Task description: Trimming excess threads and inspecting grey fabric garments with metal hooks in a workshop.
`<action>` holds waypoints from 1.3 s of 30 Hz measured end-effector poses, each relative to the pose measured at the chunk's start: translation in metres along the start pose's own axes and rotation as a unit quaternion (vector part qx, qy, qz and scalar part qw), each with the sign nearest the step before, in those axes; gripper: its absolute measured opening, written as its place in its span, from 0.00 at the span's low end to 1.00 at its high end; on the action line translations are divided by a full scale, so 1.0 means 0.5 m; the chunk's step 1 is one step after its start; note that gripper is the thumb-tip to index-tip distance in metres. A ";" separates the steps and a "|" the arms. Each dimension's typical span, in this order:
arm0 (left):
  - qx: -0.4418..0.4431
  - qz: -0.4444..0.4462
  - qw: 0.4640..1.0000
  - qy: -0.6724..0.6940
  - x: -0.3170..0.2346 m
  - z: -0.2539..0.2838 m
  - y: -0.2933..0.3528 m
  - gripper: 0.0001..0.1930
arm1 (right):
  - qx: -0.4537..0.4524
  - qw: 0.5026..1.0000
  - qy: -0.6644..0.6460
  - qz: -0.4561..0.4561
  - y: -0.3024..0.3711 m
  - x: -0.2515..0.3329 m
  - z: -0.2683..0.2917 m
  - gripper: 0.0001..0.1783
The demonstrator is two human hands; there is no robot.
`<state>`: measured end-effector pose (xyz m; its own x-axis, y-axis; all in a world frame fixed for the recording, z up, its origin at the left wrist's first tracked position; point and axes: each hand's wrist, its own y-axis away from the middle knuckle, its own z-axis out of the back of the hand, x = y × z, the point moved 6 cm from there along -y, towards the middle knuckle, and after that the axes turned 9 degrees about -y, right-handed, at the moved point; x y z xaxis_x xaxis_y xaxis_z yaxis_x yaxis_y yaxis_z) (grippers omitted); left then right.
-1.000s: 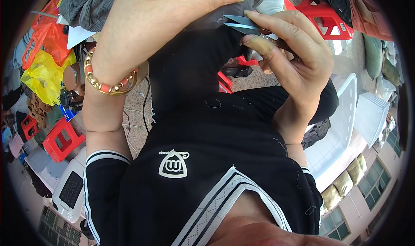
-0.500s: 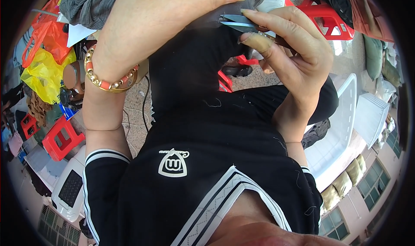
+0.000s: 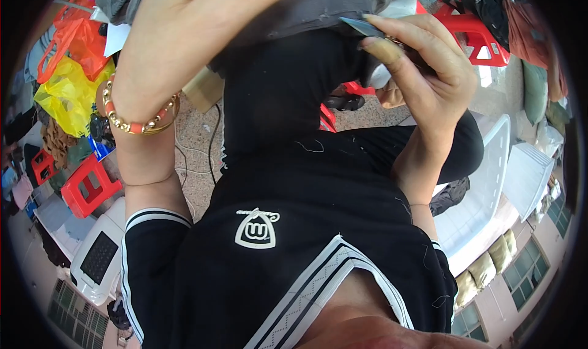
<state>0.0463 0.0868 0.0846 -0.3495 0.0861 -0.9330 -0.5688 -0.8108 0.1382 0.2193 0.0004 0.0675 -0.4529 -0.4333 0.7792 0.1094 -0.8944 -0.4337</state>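
Note:
A dark grey garment with a seamed band lies across the top of the view, above my black-trousered leg. My left hand, with a beaded bracelet at the wrist, is over its left part. The thumb reaches along the cloth; the fingertips are cut off by the upper edge, but the hand seems to grip the garment. In my right hand is a pair of small thread snips, pinched between thumb and fingers. Their blades point left, close together, at the garment's right part. The handles are mostly hidden in the palm.
Red plastic stools stand at the upper right and at the left. A yellow plastic bag and red bags are piled on the left. To the right is a white tub. A cable crosses the floor.
My left hand has moved up and left, and more of the grey garment shows. The snips' blades, spread before, are now close together and slightly farther right.

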 end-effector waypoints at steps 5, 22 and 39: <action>-0.052 -0.066 0.992 -0.094 0.087 0.091 0.049 0.11 | -0.033 0.997 -0.001 0.071 -0.007 -0.012 0.003 0.16; -0.034 -0.084 0.995 0.047 0.093 0.044 0.031 0.07 | -0.026 0.994 0.019 0.108 -0.010 0.048 -0.033 0.22; -0.040 0.043 0.981 0.184 0.046 -0.026 -0.035 0.02 | -0.143 0.973 0.080 0.160 0.004 0.026 -0.007 0.24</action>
<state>0.0579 0.0957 0.0565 -0.0935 -0.1873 -0.9778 -0.4837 -0.8499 0.2090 0.2104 -0.0069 0.0752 -0.5715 -0.6403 0.5132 0.0271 -0.6398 -0.7681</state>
